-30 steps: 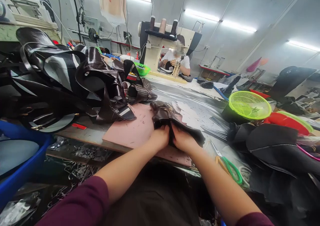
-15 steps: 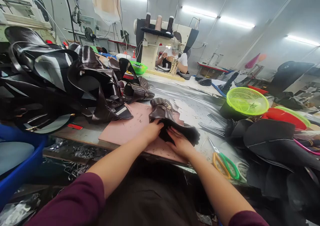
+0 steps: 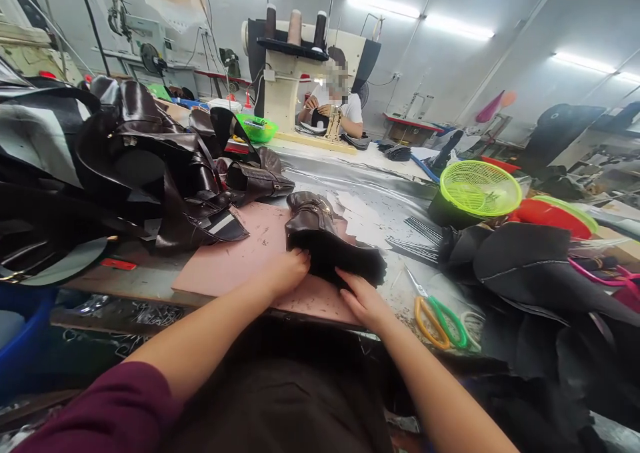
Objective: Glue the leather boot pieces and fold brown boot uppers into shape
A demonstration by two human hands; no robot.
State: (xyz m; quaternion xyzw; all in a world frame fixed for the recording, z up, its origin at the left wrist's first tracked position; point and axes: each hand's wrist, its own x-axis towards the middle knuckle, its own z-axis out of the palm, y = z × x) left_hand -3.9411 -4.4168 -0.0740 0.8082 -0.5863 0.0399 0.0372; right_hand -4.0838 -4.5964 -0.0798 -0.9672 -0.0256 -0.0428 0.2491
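Observation:
A dark brown leather shoe upper (image 3: 311, 216) with a small buckled strap lies on a pink board, its black lining (image 3: 335, 253) facing me. My left hand (image 3: 290, 271) is closed on the near left edge of the upper, fingers curled at the lining. At the near right edge, my right hand (image 3: 367, 301) touches the lining with its visible fingers stretched out; the other fingers are hidden. Scissors (image 3: 437, 316) with one orange-yellow and one green handle lie to the right of that hand.
Brown leather uppers (image 3: 145, 153) pile up at left, beside a red tool (image 3: 119, 264). Black pieces (image 3: 525, 266) heap at right, near a green basket (image 3: 480, 189). Dark strips (image 3: 415, 239) and white scraps lie beyond. A person (image 3: 345, 106) sits behind a sewing machine (image 3: 285, 79).
My right hand has drawn back from inside the lining to its near edge. My left hand has shifted lower along the edge. The whole view has swung slightly, moving the scene left.

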